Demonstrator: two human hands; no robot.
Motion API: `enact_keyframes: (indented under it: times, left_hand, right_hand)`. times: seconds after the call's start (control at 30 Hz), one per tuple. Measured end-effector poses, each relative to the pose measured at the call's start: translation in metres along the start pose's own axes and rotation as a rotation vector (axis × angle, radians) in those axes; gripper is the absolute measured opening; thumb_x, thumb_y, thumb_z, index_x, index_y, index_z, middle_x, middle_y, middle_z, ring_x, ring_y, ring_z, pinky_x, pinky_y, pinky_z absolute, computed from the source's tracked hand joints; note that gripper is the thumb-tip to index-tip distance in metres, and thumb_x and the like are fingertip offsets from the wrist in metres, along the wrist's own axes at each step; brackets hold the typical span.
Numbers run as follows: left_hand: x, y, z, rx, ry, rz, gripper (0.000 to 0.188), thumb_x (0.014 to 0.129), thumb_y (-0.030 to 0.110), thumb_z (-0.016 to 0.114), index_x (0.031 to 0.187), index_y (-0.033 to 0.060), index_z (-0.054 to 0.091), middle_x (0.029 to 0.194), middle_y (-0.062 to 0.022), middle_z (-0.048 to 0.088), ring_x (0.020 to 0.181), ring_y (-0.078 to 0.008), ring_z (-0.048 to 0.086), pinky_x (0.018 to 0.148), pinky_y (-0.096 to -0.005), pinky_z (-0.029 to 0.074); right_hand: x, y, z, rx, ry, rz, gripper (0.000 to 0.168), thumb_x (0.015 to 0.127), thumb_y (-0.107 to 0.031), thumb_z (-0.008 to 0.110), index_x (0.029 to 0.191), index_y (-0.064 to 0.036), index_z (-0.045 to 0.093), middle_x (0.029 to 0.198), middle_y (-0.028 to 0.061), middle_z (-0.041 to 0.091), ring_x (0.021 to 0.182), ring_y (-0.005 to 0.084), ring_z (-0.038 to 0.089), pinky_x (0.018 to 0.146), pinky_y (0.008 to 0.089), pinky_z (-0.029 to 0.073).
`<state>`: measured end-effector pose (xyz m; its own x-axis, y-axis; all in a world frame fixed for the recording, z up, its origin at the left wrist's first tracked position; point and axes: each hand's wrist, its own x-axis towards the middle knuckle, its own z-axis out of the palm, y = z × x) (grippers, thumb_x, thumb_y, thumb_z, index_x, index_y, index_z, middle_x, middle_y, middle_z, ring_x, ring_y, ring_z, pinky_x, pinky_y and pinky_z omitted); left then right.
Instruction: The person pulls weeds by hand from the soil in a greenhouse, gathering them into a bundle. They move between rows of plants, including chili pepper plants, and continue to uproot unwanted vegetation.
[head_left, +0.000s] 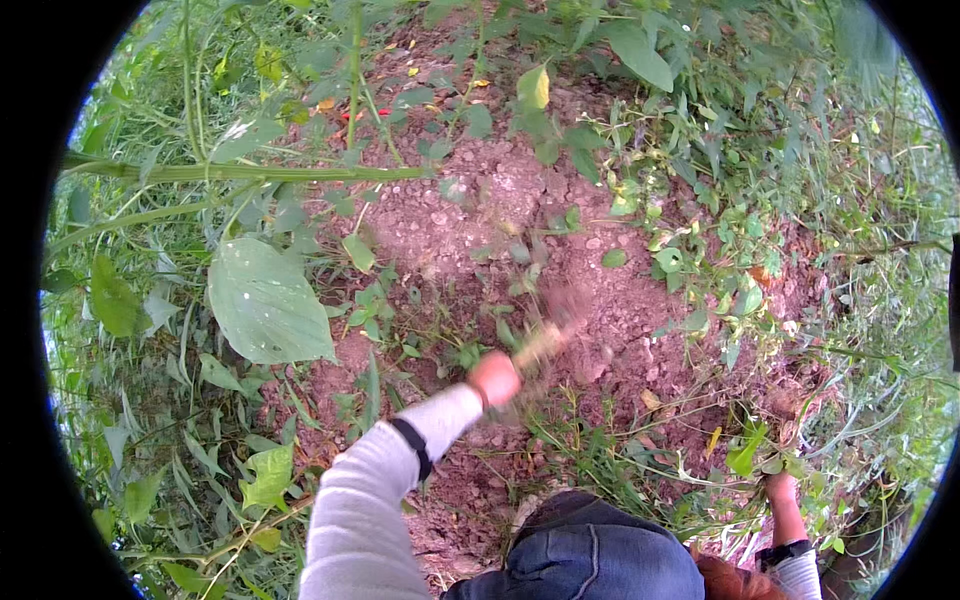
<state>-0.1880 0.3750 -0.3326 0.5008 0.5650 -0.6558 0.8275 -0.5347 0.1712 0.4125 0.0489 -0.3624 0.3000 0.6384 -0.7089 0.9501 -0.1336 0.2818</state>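
Observation:
My left hand (496, 379), in a light sleeve with a black wrist strap, is closed around a short wooden-handled tool (538, 348). The tool's far end is smeared by motion over the reddish soil (600, 330), so its exact kind cannot be told. Small green weeds (469, 352) grow close by the fist. Off to the lower right, my right hand (782, 489) grips a bunch of weeds (765, 454), with a brown clump, perhaps roots and soil, at its far side. Leaves cover part of those fingers.
A thick green stem (262, 173) crosses the upper left, above a large leaf (266, 300) that hangs near the camera. Dense plants (750, 112) border the bare soil. My knee in blue jeans (600, 551) is at the bottom. A small red thing (367, 114) lies farther off.

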Motion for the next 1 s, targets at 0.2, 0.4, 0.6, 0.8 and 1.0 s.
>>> enact_keyframes:
  times: [0.2, 0.4, 0.6, 0.8, 1.0]
  left_hand:
    - [-0.023, 0.004, -0.011, -0.148, 0.243, -0.238, 0.02, 0.072, 0.012, 0.053, 0.084, -0.0019, 0.061, 0.117, -0.0195, 0.046, 0.111, -0.0313, 0.044, 0.082, -0.0442, 0.042]
    - [0.057, -0.074, -0.008, -0.133, 0.454, -0.623, 0.037, 0.077, 0.008, 0.045, 0.112, -0.0063, 0.046, 0.133, -0.0231, 0.029, 0.126, -0.0358, 0.028, 0.092, -0.046, 0.04]
    - [0.076, -0.084, 0.008, -0.118, 0.42, -0.755, 0.021, 0.082, 0.013, 0.043, 0.096, 0.0023, 0.054, 0.076, -0.0123, 0.065, 0.07, -0.0311, 0.064, 0.061, -0.0399, 0.051]
    - [0.084, -0.098, 0.001, 0.132, 0.486, -0.597, 0.02, 0.076, 0.014, 0.047, 0.076, 0.0107, 0.066, 0.08, -0.0104, 0.066, 0.076, -0.0299, 0.064, 0.064, -0.0414, 0.05]
    - [0.08, -0.094, -0.003, -0.161, 0.293, -0.666, 0.026, 0.08, 0.015, 0.042, 0.089, 0.0028, 0.063, 0.085, -0.0159, 0.065, 0.08, -0.0303, 0.064, 0.069, -0.0422, 0.051]
  right_hand:
    - [0.019, -0.004, -0.005, 0.196, 0.088, 0.075, 0.023, 0.083, -0.019, 0.046, 0.094, -0.009, 0.062, 0.089, 0.0106, 0.064, 0.081, 0.0301, 0.06, 0.069, 0.0419, 0.045]
    - [-0.007, -0.029, -0.074, 0.428, 0.088, 0.216, 0.024, 0.082, -0.017, 0.049, 0.097, -0.002, 0.058, 0.089, 0.019, 0.062, 0.082, 0.0355, 0.059, 0.071, 0.0432, 0.046]
    - [-0.031, -0.051, -0.104, 0.447, -0.066, 0.344, 0.022, 0.077, -0.009, 0.053, 0.096, 0.002, 0.057, 0.092, 0.0237, 0.06, 0.086, 0.0389, 0.058, 0.071, 0.0425, 0.047]
    - [-0.039, -0.051, -0.11, 0.431, -0.062, 0.316, 0.024, 0.078, -0.015, 0.054, 0.096, 0.0, 0.057, 0.093, 0.0233, 0.061, 0.087, 0.0379, 0.058, 0.072, 0.0433, 0.046]
    - [-0.035, -0.054, -0.114, 0.464, -0.013, 0.284, 0.022, 0.079, -0.014, 0.052, 0.094, 0.001, 0.058, 0.091, 0.0218, 0.061, 0.083, 0.0375, 0.059, 0.069, 0.0424, 0.046]
